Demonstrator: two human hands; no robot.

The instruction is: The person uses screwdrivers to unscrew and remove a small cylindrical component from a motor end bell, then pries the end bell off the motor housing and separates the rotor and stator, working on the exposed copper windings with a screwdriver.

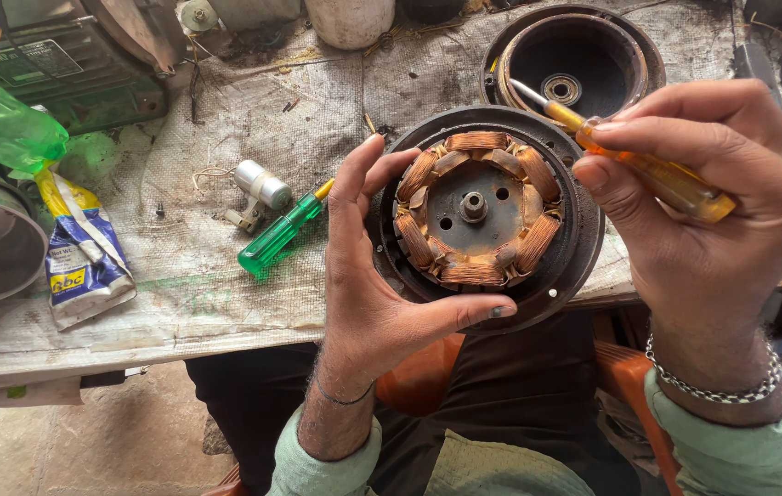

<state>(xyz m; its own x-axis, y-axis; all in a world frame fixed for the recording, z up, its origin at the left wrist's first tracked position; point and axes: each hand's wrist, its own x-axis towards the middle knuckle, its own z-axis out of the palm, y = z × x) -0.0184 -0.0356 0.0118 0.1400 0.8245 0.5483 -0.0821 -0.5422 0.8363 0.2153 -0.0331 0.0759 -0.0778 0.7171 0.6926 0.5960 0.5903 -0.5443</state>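
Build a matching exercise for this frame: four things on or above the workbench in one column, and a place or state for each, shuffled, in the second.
Things:
1. motor stator with copper coils
2. orange-handled screwdriver
3. green-handled screwdriver
4. small silver capacitor

Places or states:
A. lying loose on the cloth, left of the left hand
B. gripped in the right hand, tip pointing up-left
C. cupped by the left hand at the bench edge
D. lying on the cloth just above the green tool

Pairs: 1-C, 2-B, 3-A, 4-D
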